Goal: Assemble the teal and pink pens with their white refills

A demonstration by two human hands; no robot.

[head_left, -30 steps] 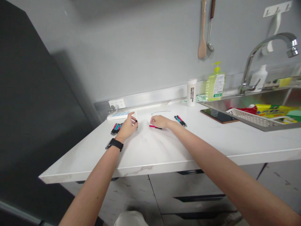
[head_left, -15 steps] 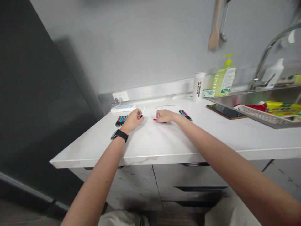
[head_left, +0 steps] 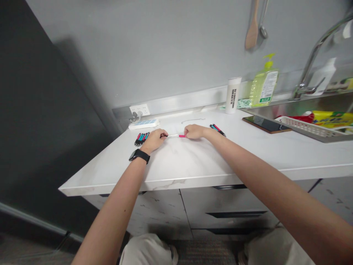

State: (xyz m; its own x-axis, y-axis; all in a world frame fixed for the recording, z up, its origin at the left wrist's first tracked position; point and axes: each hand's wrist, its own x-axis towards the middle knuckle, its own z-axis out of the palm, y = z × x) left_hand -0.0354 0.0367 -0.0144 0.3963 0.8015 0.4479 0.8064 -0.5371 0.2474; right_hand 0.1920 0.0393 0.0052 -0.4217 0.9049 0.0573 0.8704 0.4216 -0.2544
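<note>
The left hand [head_left: 157, 140] has its fingers clamped on the black grip [head_left: 164, 136], the right hand [head_left: 194, 131] on the red barrel [head_left: 182, 136], between the front and back edges of the tabletop [head_left: 179, 162]; the white refill [head_left: 173, 135] is best held in line.

"FROM HEAD TO" on white canister [head_left: 233, 95]
</note>
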